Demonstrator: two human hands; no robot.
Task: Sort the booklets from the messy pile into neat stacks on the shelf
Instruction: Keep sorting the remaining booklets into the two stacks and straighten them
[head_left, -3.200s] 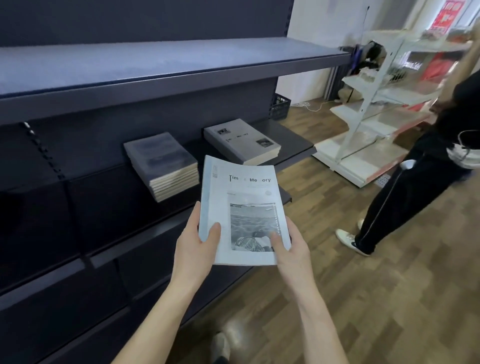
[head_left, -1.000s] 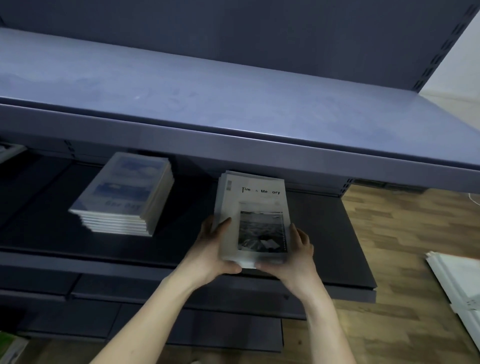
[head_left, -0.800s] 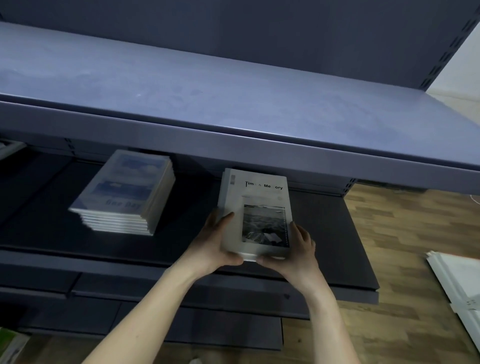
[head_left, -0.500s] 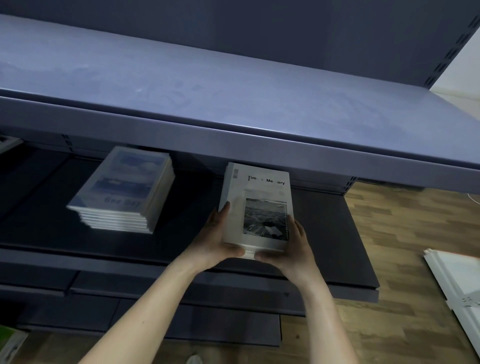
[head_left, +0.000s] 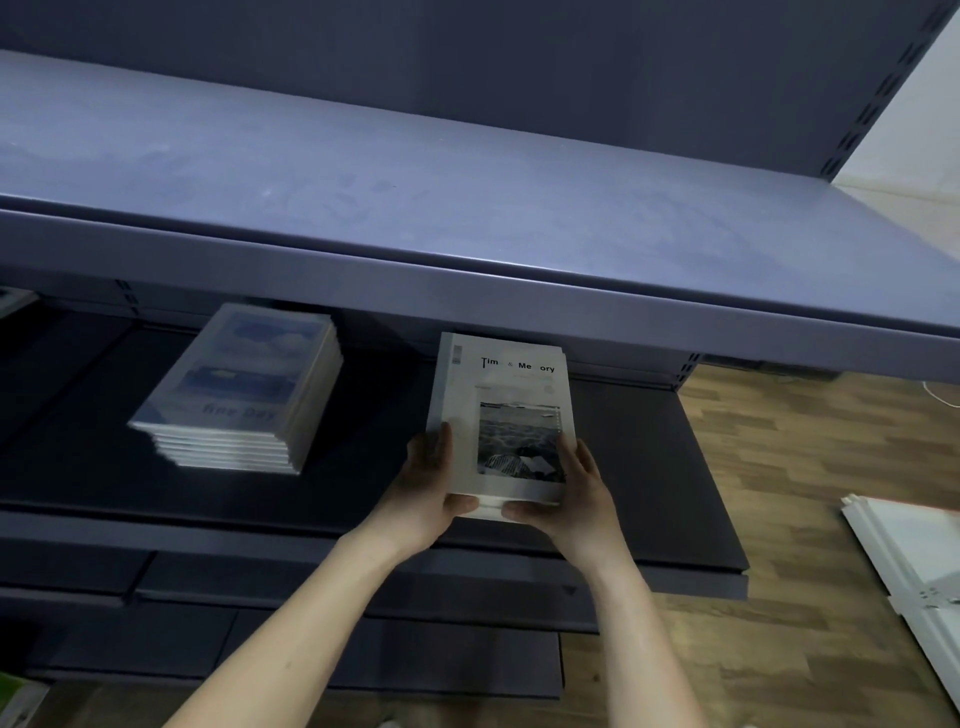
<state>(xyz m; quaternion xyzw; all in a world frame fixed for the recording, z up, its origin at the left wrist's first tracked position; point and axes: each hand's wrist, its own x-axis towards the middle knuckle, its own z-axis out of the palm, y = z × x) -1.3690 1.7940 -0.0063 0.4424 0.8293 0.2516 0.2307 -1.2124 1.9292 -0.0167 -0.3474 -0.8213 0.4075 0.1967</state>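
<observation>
The left hand (head_left: 428, 491) and right hand (head_left: 569, 493) are clamping the sides of the grey stack (head_left: 501, 415), now pushed farther onto the shelf (head_left: 363, 499), right of the blue stack (head_left: 244, 387); squaring is nearly finishing.

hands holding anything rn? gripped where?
Both grip the white booklet stack on the lower shelf: left hand on its left edge and near corner, right hand on its right edge and near corner.

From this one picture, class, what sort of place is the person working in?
Probably a shop or stockroom: dark metal display shelving with slotted uprights, stacks of identical booklets laid out on it, and a wood-look floor beside it.
</observation>
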